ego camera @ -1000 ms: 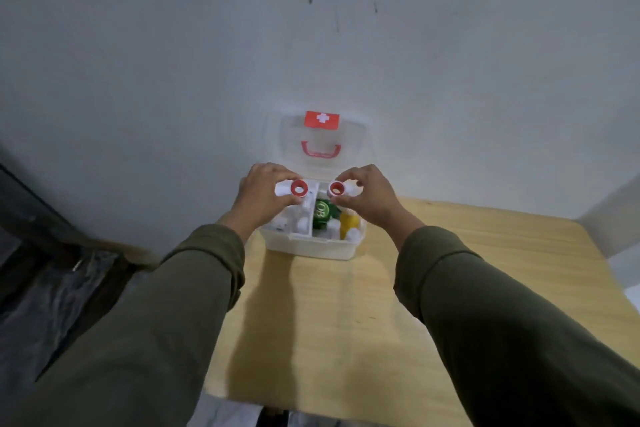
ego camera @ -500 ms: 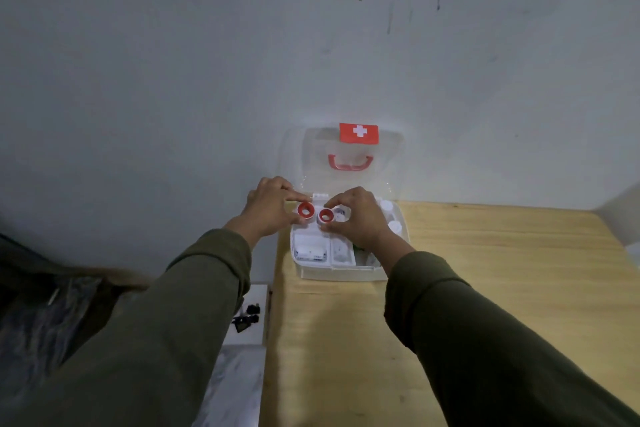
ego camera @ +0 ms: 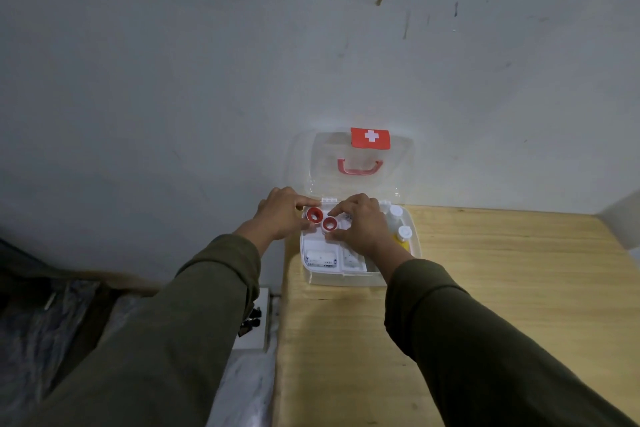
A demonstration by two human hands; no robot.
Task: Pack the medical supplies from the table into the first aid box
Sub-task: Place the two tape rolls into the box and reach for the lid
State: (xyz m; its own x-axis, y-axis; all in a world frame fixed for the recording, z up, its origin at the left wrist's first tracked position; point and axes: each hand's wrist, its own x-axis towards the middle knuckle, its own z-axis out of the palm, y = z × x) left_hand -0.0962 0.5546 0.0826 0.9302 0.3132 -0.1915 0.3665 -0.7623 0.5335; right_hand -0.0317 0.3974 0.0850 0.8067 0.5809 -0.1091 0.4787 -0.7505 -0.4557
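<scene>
The white first aid box (ego camera: 346, 279) stands open at the table's far left corner, its clear lid (ego camera: 304, 163) with a red cross label and red handle leaning on the wall. My left hand (ego camera: 280, 213) holds a red-cored tape roll (ego camera: 314, 215) over the box's back-left compartment. My right hand (ego camera: 360, 225) grips a second red-cored tape roll (ego camera: 329, 224) just beside it. A white packet (ego camera: 321, 257) lies in the front-left compartment. White-capped bottles (ego camera: 403, 232) stand at the box's right side.
The wooden table (ego camera: 485, 305) stretches right and toward me. Its left edge runs just left of the box. Below that edge lie a white board (ego camera: 258, 322) with small black things and dark plastic sheeting (ego camera: 52, 315). The stained wall stands right behind the box.
Both hands have carried the two tape rolls down from above the box into its back-left part, bringing them side by side. The view has shifted so the box sits further right.
</scene>
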